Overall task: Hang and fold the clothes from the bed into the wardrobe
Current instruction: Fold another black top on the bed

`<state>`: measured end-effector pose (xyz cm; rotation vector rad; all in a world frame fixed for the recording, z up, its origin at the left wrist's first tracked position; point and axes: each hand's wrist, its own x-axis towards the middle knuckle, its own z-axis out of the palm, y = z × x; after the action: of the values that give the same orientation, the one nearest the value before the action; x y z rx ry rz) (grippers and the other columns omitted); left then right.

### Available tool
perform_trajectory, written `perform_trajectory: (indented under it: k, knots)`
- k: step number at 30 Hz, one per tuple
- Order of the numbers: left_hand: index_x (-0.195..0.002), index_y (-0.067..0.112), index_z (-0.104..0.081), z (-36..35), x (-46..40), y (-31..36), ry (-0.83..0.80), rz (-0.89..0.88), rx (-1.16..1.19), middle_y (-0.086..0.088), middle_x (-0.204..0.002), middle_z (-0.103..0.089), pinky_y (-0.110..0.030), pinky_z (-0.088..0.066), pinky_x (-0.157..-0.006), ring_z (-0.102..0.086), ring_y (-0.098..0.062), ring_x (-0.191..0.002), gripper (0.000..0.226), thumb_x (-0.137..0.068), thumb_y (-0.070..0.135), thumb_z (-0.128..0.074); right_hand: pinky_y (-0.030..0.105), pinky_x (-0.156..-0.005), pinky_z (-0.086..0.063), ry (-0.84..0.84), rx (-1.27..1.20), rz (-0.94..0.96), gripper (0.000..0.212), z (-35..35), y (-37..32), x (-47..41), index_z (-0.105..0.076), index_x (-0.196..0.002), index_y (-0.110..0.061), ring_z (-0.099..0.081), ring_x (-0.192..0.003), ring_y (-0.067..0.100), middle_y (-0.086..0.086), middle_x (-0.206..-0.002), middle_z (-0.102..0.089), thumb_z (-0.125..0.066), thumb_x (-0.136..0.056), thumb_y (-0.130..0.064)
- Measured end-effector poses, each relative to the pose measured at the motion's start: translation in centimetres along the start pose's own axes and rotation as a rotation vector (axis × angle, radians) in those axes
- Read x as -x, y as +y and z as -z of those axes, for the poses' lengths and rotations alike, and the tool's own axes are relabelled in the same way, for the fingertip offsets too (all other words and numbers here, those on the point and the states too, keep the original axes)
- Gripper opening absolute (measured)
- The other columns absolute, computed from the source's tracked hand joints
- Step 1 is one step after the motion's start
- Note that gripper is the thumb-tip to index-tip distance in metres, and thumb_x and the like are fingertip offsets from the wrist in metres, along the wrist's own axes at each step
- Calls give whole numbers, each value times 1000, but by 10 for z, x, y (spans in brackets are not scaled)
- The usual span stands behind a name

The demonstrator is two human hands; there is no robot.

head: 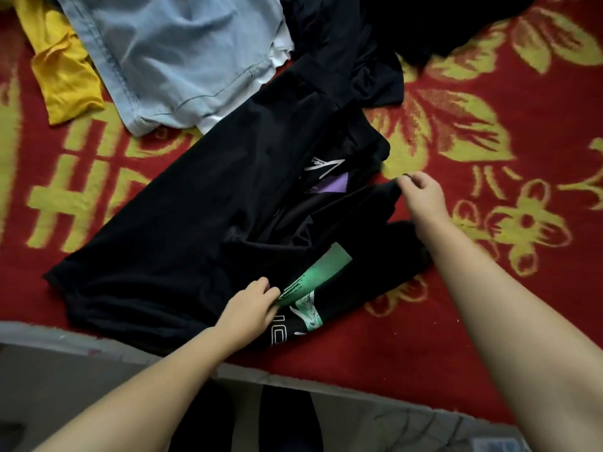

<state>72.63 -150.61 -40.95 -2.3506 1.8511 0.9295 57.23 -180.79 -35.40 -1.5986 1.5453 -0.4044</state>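
Observation:
A black T-shirt [182,223] with a green and white print lies spread across the red and yellow bed cover [489,141]. My left hand [253,305] grips its folded edge at the green print near the bed's front. My right hand [424,194] pinches a black corner of the shirt on its right side. A purple patch and white lettering show between the folds.
Light blue jeans [173,53] lie at the top, beside a yellow garment [62,70] on the left. More black clothes [375,34] are heaped at the top right. The bed's grey front edge [65,340] runs along the bottom.

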Motion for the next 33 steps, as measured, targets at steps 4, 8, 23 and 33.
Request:
perform_trajectory:
  k: [4,8,23,33]
  knots:
    - [-81,10,-58,23,24,2,170,-229,61,-3,-84,-54,-27,-46,-52,-55,-19,-70,15,-86,24,-54,28,-63,-34,217,-82,120,22,52,3,23,-43,-66,-16,-38,-65,7,-1,-74,-42,-50,-87,-21]
    - [-86,17,-68,5,43,12,13,-265,-149,-1,-84,-62,-23,-50,-56,-62,-18,-68,32,-67,42,-76,34,-85,-38,150,224,-116,21,63,72,43,-57,-86,-1,-51,-96,27,21,-106,-55,-54,-94,-20]
    - [-98,29,-73,-11,65,0,-89,-182,-186,6,-72,-59,-15,-44,-50,-58,-10,-59,76,-23,18,-86,39,-59,-28,211,269,-327,19,50,80,52,-50,-75,-7,-46,-70,30,12,-68,-47,-51,-88,-20]
    - [-108,17,-55,46,-7,-17,125,85,153,-2,-102,-57,-35,-45,-80,-55,-22,-100,24,-95,36,-47,42,-97,-41,-15,550,-32,38,2,3,-7,-55,-125,-7,-51,-117,35,20,-131,-50,-41,-90,-2]
